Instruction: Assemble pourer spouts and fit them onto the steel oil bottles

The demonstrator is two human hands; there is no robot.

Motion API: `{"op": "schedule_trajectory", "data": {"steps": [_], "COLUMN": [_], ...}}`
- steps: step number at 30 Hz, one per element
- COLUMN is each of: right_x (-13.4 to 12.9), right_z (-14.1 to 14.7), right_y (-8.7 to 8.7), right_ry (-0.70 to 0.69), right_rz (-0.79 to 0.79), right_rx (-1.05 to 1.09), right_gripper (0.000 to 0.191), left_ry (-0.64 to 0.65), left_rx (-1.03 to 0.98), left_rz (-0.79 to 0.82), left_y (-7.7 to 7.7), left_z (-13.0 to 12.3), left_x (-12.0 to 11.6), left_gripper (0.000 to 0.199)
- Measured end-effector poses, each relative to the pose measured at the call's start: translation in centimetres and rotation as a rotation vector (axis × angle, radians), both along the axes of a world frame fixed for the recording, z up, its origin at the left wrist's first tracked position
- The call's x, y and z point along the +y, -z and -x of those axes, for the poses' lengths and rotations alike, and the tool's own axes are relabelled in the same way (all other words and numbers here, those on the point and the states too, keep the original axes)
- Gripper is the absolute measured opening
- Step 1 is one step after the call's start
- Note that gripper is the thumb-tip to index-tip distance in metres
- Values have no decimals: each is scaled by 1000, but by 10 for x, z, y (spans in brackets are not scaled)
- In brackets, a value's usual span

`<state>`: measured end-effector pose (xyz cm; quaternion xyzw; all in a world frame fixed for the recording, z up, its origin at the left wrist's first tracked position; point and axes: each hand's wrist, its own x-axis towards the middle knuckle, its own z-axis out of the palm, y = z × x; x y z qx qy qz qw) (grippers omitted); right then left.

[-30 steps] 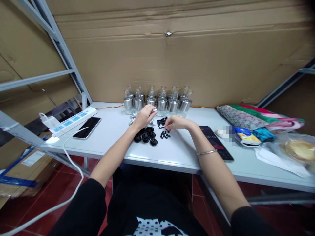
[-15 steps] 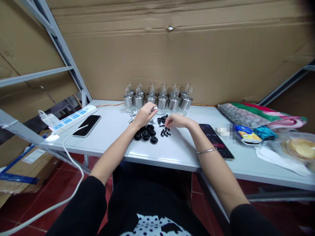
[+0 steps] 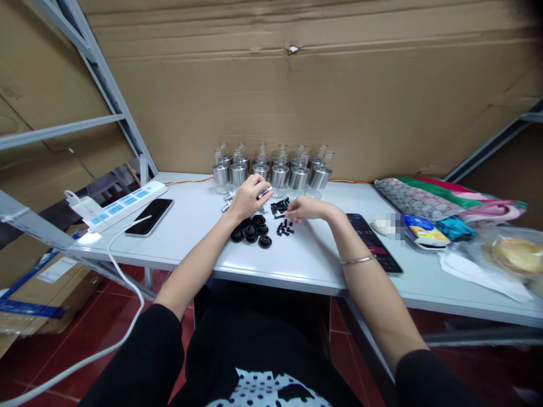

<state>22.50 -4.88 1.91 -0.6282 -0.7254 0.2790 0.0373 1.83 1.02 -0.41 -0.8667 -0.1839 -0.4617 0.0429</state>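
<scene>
My left hand [image 3: 251,196] is closed around a small silvery piece [image 3: 265,192], mostly hidden by the fingers. My right hand [image 3: 304,209] pinches the end of a thin black strip-like piece [image 3: 280,216] low over the table. Close by lie a heap of small black parts [image 3: 279,206] and a nearer cluster of tiny black pieces [image 3: 285,228]. Round black stepped caps [image 3: 251,233] are piled below my left hand. Silvery metal parts [image 3: 225,206] lie partly hidden behind that hand.
Glass bottles with metal sleeves [image 3: 280,176] stand in rows along the cardboard wall [image 3: 297,102]. On the left are a phone [image 3: 150,217] and a power strip [image 3: 127,204]. To the right lie a tablet [image 3: 382,257], a tissue pack [image 3: 424,230] and a patterned cloth bag [image 3: 407,198].
My right hand has shifted very slightly, and the black piece at its fingertips shows more clearly. The left hand has turned a little, exposing more of the silvery piece.
</scene>
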Motion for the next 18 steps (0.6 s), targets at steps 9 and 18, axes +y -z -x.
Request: {"op": "schedule_trajectory", "data": {"steps": [9, 18], "right_x": [-3, 1], "right_z": [-9, -14], "right_y": [-2, 5], "right_ry": [7, 48], "right_rz": [164, 194], "right_rx": [-143, -218], "right_gripper": [27, 35], "left_ry": [14, 12], "left_rx": [-7, 9], "left_rz": [-29, 11], "left_y": [0, -2], "left_z": [0, 1], "left_x": [-1, -3], "left_gripper": [14, 14]}}
